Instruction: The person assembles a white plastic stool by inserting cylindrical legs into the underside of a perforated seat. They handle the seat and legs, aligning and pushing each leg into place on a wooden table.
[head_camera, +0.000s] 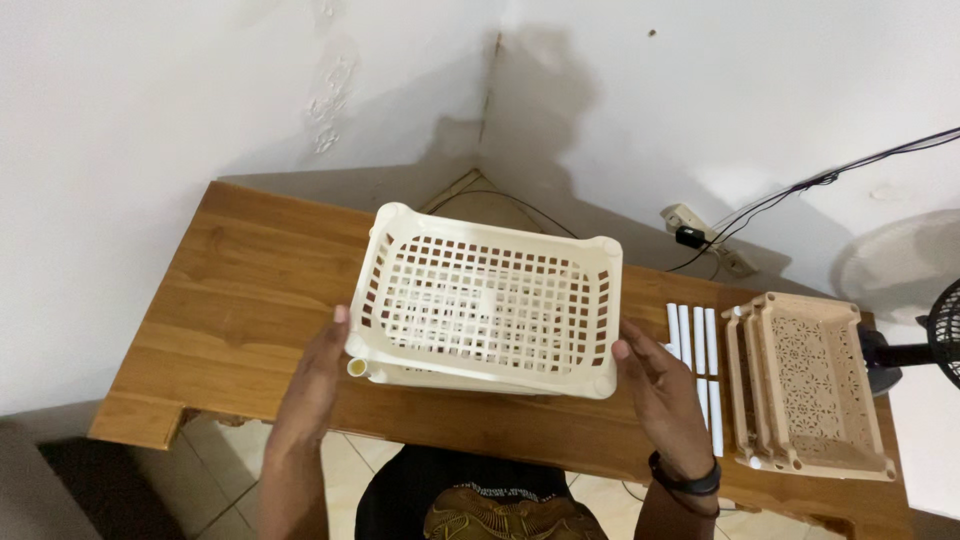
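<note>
Left hand (318, 368) and right hand (655, 375), fingers extended, press the short ends of a cream perforated plastic basket (488, 298) above the wooden table (240, 290). White plastic tubes (697, 345) and stacked tan baskets (810, 385) lie right.

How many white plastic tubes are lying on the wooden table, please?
7 white plastic tubes show between the cream plastic basket and the tan baskets: four in the far row, three nearer; the right hand may hide more.
</note>
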